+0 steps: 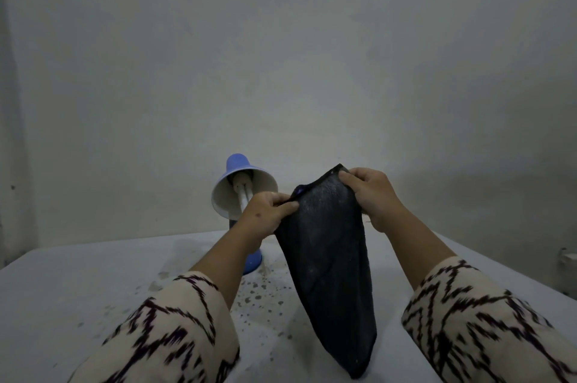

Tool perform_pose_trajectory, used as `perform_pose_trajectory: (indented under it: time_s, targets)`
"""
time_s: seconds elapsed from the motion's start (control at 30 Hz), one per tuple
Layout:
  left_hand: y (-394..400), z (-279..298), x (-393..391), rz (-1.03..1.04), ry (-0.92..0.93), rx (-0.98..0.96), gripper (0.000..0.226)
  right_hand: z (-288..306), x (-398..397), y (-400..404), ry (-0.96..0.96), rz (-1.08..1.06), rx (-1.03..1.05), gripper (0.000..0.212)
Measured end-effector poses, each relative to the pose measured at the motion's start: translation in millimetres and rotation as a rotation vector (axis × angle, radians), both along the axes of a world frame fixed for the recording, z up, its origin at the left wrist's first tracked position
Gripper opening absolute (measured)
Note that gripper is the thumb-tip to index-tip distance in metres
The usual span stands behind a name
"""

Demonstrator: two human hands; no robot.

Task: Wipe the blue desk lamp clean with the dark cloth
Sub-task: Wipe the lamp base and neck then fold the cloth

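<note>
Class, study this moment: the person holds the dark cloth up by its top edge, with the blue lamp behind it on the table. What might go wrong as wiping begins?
1. The dark cloth hangs long from the left hand and right hand; its loose tail may drag through the speckled stains on the table.
2. The blue desk lamp has its bulb exposed in the open shade; a careless wipe might knock it or tip the lamp.

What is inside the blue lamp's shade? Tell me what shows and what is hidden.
Inside the lamp shade, which is white within, a white tube bulb runs from the socket toward the rim. The left hand, pinching the dark cloth, covers the bulb's tip and the shade's lower rim.
</note>
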State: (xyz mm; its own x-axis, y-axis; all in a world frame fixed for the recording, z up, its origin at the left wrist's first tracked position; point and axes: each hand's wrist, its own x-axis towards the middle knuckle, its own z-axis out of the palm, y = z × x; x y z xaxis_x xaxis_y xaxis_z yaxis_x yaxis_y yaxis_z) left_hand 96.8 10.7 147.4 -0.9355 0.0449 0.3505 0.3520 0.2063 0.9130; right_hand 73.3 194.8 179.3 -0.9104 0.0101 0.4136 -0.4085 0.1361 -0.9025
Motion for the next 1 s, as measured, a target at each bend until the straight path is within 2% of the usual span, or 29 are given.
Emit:
perform_pose_trajectory:
  time_s: [0.07, 0.17, 0.2, 0.37, 0.53, 0.6, 0.67, 0.8, 0.9, 1.0]
  targets:
    - [2, 1, -5, 0.05, 0.065, -0.014, 0.008, -3, -4, 4, 0.027, -0.064, 0.084, 0.024]
    - [8, 0, -15, 0.12, 0.144, -0.02, 0.015, -8, -15, 15, 0.073, -0.21, 0.249, 0.027]
    - [10, 0, -17, 0.127, 0.151, -0.019, 0.017, -10, -18, 18, 0.058, -0.223, 0.246, 0.026]
    - [24, 3, -39, 0.179, 0.147, -0.073, 0.032, -13, -32, 24, -0.054, -0.083, -0.047, 0.016]
    - [28, 20, -55, 0.28, 0.292, -0.03, 0.033, -6, -39, 22, 0.073, -0.043, -0.135, 0.017]
    - [30, 20, -56, 0.247, 0.315, 0.012, 0.033, -6, -39, 24, 0.085, -0.009, -0.147, 0.017]
    - [31, 9, -54, 0.188, 0.261, 0.039, 0.032, -11, -38, 28, 0.042, 0.012, -0.121, 0.017]
    - [32, -23, -48, 0.123, 0.095, -0.055, 0.027, -33, -33, 42, -0.055, -0.064, 0.132, 0.019]
    - [34, -38, -43, 0.058, -0.03, -0.063, 0.026, -49, -27, 49, -0.247, 0.073, 0.109, 0.023]
    - [35, -47, -40, -0.046, -0.251, -0.062, 0.024, -61, -23, 50, -0.385, 0.157, 0.135, 0.025]
